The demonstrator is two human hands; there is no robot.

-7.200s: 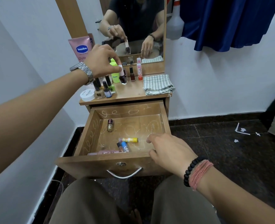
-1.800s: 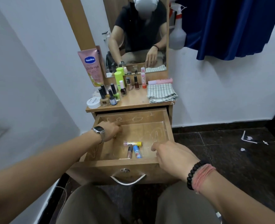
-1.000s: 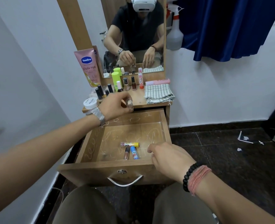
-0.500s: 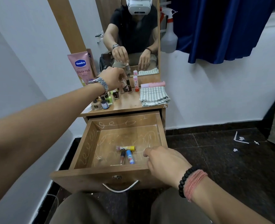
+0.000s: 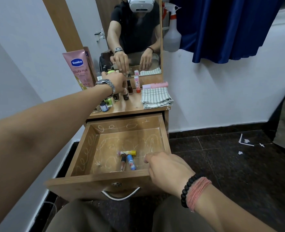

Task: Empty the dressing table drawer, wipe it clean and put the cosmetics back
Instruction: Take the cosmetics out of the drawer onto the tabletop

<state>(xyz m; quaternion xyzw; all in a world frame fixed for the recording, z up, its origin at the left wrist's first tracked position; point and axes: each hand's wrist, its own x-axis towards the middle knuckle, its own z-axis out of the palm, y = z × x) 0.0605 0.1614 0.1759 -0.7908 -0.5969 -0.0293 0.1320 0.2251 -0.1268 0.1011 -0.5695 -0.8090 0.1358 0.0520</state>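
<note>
The wooden drawer (image 5: pixel 162 131) is pulled out, with white scribbles on its bottom. In it lie a yellow tube (image 5: pixel 127 152), a blue tube (image 5: pixel 131 162) and a slim brown tube (image 5: pixel 123 163). My left hand (image 5: pixel 116 81) reaches over the dressing tabletop (image 5: pixel 133 106) and pinches the top of a small bottle (image 5: pixel 126 95), which stands among several nail polish bottles (image 5: pixel 108 102). My right hand (image 5: pixel 165 169) grips the drawer's front edge at its right corner, fingers curled over it.
A folded striped cloth (image 5: pixel 156 97) lies on the tabletop's right, a pink tube (image 5: pixel 155 85) behind it. A Vaseline tube (image 5: pixel 79 69) leans by the mirror (image 5: pixel 138 39). A spray bottle (image 5: pixel 172 37) and blue fabric (image 5: pixel 225 27) hang on the right. Paper scraps (image 5: pixel 245 141) litter the dark floor.
My left hand took a small bottle out of the drawer, lifted it to the tabletop and has now lowered it among the other bottles. My right hand stayed on the drawer front.
</note>
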